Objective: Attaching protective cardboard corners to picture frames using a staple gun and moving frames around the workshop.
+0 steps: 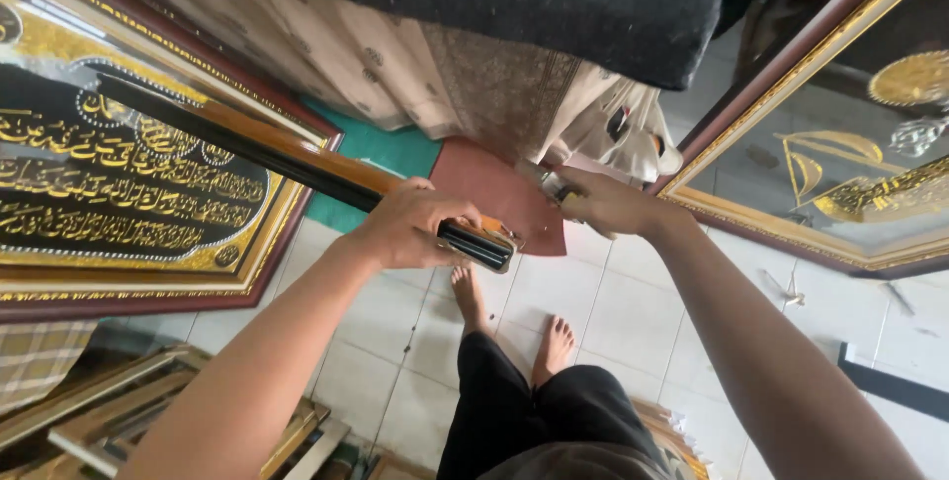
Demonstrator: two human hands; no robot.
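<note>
Offcuts of frame moulding lie stacked at the near left on the tiled floor, beside the person's bare feet. Above them the left hand is closed firmly around a long length of frame moulding, brown with a black edge, gripping it just short of its cut end, which points right. The right hand is curled around a small tool held close to that cut end; the tool is mostly hidden, so its kind cannot be told. The end looks cleanly cut already, and no joined corner shows. Behind the hands lies a reddish-brown board. Farther off, a framed gold calligraphy panel leans at left, another framed piece at right, with patterned cloth beyond.
</note>
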